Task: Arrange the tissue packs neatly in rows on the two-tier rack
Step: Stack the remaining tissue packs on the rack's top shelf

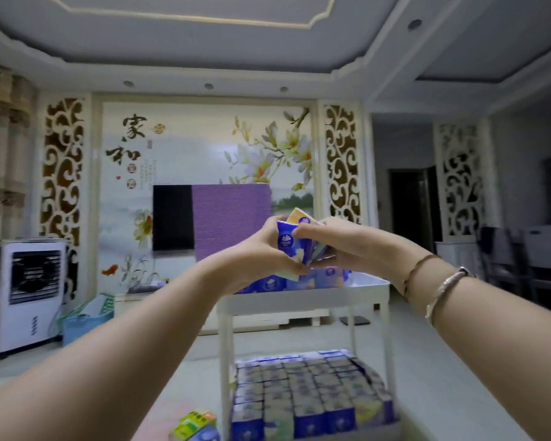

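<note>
Both hands are raised above the white two-tier rack and hold a fanned bundle of small blue tissue packs. My left hand grips the bundle from the left, fingers curled round it. My right hand pinches the packs from the right; two bracelets sit on that wrist. A few blue packs stand on the top tier, just under my hands. The lower tier is packed with tight rows of blue and pale packs.
A green and yellow box lies on the floor left of the rack. A white air cooler and a blue basket stand at the left. Behind the rack are a low white TV cabinet and a wall TV half covered by purple cloth.
</note>
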A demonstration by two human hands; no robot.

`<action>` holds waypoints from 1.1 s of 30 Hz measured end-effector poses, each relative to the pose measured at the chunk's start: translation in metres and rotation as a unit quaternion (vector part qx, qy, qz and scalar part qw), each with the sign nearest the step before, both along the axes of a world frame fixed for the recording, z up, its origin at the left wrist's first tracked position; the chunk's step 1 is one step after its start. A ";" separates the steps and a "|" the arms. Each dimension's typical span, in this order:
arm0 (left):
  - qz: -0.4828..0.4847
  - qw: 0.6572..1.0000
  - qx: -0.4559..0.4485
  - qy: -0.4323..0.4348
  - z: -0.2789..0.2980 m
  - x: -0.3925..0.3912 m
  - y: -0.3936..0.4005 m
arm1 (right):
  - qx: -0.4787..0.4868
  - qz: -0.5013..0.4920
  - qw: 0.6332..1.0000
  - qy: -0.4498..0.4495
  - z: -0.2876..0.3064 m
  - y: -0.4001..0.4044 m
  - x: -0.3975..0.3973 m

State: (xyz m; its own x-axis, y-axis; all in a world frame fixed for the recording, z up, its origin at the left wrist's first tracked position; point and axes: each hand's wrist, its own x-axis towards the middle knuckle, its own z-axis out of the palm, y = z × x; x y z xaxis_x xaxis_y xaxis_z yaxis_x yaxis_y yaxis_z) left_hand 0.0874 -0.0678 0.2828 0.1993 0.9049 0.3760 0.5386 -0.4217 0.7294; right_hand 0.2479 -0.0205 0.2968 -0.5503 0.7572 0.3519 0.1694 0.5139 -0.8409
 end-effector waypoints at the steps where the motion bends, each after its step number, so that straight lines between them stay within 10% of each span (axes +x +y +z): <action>1: -0.002 1.000 0.011 0.008 0.002 0.014 0.009 | 0.005 0.006 1.000 -0.001 0.000 0.009 0.014; 13: 0.094 0.953 0.053 0.281 0.003 0.046 0.102 | 0.035 -0.188 0.981 -0.025 -0.005 0.108 0.104; 33: 0.072 0.945 0.011 0.318 -0.018 0.038 0.117 | -0.078 -0.133 0.983 -0.096 -0.037 0.127 0.076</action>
State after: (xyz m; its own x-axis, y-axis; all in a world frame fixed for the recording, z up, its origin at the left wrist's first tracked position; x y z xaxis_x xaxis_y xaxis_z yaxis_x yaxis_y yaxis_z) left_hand 0.1251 0.0496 0.2643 0.2667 0.9333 0.2404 0.9184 -0.3217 0.2304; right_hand 0.3239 0.1064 0.2598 -0.3705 0.9198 0.1294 0.4429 0.2974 -0.8458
